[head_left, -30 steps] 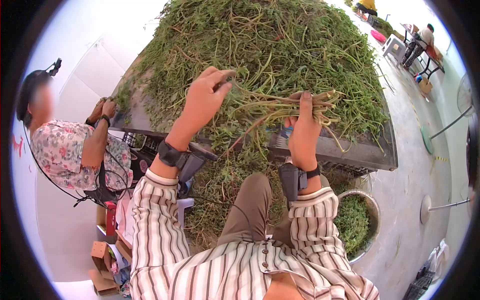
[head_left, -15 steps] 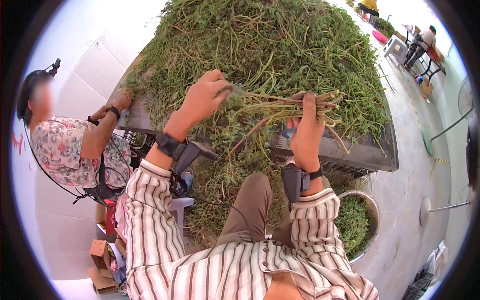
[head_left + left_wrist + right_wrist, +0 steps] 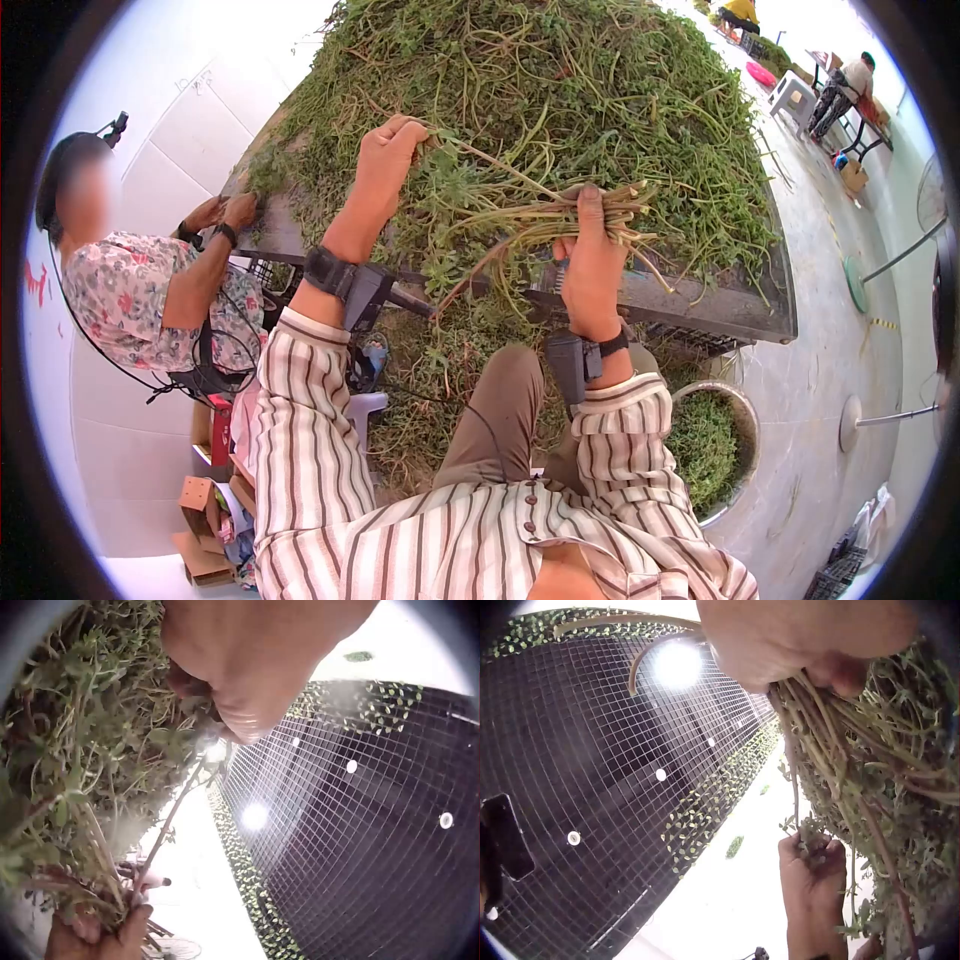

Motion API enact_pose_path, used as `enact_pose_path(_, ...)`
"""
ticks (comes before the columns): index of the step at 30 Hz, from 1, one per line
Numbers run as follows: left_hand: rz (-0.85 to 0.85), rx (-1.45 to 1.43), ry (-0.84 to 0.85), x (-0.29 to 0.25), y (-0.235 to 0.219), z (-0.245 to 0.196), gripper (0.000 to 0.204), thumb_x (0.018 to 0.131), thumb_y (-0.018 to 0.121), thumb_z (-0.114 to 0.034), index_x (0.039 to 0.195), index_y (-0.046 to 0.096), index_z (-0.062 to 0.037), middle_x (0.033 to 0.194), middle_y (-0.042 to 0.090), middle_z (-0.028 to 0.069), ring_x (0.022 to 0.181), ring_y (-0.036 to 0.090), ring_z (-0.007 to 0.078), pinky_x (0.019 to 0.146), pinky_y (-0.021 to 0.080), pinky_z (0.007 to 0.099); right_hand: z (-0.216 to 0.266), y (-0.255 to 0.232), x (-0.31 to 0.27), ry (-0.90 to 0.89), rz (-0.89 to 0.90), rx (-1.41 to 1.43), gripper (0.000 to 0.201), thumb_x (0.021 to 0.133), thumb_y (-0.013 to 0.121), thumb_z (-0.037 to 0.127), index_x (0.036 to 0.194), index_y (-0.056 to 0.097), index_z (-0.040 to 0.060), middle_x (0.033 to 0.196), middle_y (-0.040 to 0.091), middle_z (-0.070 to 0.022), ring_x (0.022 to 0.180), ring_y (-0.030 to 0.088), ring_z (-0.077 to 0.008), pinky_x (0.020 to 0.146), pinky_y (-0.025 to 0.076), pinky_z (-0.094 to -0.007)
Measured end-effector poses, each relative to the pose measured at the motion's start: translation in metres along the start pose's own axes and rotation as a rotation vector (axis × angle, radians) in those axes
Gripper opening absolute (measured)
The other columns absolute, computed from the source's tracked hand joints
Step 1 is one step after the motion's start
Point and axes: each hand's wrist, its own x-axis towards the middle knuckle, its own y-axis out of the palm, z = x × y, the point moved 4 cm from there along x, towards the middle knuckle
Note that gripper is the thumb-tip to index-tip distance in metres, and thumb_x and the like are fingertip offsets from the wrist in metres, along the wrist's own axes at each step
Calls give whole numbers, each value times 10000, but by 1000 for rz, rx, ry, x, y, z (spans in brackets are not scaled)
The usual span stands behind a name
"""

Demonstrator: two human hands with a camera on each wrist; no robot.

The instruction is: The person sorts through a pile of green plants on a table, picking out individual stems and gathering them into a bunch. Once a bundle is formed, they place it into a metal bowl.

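Note:
My right hand (image 3: 595,285) grips a bundle of long leafy plant stems (image 3: 535,220), thumb laid over them. Their cut ends stick out to the right, and the leafy ends hang left over the table edge. Up and to the left, my left hand (image 3: 380,170) pinches the leafy tip of one stem (image 3: 500,165), which stretches taut to the bundle. The left wrist view has this stem (image 3: 169,825) running between both hands. In the right wrist view, the left hand (image 3: 814,877) has small leaves around its curled fingertips.
A big heap of green plants (image 3: 560,90) covers the dark table (image 3: 700,305). More greens lie below around my knees, and a round tub (image 3: 745,420) of greens stands at right. Another person (image 3: 150,290) sits at left by the table. Fans (image 3: 855,280) stand at far right.
My left hand has moved up and left from the bundle, drawing one stem out straight. The right hand with the bundle has shifted slightly left. The other person's hands have moved at the table edge.

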Motion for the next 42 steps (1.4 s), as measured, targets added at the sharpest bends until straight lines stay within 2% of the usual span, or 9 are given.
enact_pose_path(9, -384, -385, -258, -7, -50, -11, 138, 834, 481, -137, 850, 596, -63, 785, 576, 14, 614, 490, 95, 470, 399, 251, 8, -16, 10, -62, -36, 104, 218, 921, 529, 274, 895, 534, 57, 760, 515, -2, 533, 373, -68, 474, 316, -238)
enact_pose_path(12, 131, -259, -108, -12, -29, -34, 204, 853, 520, -225, 943, 616, -70, 825, 575, 26, 654, 504, 89, 548, 428, 243, 7, -11, 8, -89, -33, 54, 258, 905, 546, 323, 853, 541, 71, 689, 508, 7, 530, 416, -67, 453, 334, -241)
enact_pose_path(16, 196, 143, -115, -33, 15, -59, 253, 861, 524, -252, 958, 631, -45, 863, 607, 41, 689, 532, 93, 582, 438, 265, 3, -9, 4, -50, -83, 33, 268, 912, 535, 325, 839, 537, 66, 663, 499, 8, 523, 419, -65, 450, 333, -233)
enact_pose_path(18, 398, 320, 265, -37, 42, -62, 284, 854, 560, -253, 998, 626, -17, 858, 622, 68, 710, 543, 116, 605, 438, 285, 4, -7, 3, -61, -41, -14, 282, 916, 527, 330, 836, 534, 60, 644, 496, 8, 514, 420, -63, 447, 332, -226)
enact_pose_path(22, 572, 443, 134, -46, 62, -58, 257, 811, 625, -192, 972, 630, 9, 812, 634, 125, 717, 572, 157, 652, 451, 308, 8, -4, 0, -101, -6, -34, 292, 919, 520, 331, 835, 533, 52, 632, 492, 8, 506, 420, -62, 442, 329, -223)
enact_pose_path(26, 420, 479, 334, -40, 64, -54, 235, 816, 615, -185, 924, 629, 23, 729, 609, 107, 664, 548, 133, 617, 440, 302, 7, -8, 1, -85, -32, -19, 293, 920, 519, 330, 834, 535, 50, 621, 482, 5, 500, 419, -66, 443, 324, -221)
enact_pose_path(28, 57, 549, 449, -29, 44, -59, 241, 839, 598, -219, 880, 628, 17, 654, 556, 63, 615, 493, 103, 575, 410, 278, 8, -10, 2, -64, -57, 8, 293, 918, 523, 330, 832, 536, 49, 617, 480, 4, 496, 419, -70, 443, 324, -221)
enact_pose_path(31, -82, 426, 154, -19, 8, -63, 294, 870, 578, -285, 860, 638, 3, 637, 536, 20, 597, 453, 74, 556, 378, 244, 15, -19, 8, 5, -110, 111, 236, 927, 517, 284, 876, 558, 58, 683, 467, 8, 537, 362, -65, 479, 314, -234)
enact_pose_path(42, 320, 399, 21, -50, 42, -42, 379, 840, 625, -355, 862, 661, 21, 605, 489, -40, 554, 376, 37, 510, 321, 241, 5, -16, 7, 39, -96, 199, 233, 918, 532, 279, 880, 578, 54, 677, 437, 21, 541, 314, -72, 486, 301, -242)
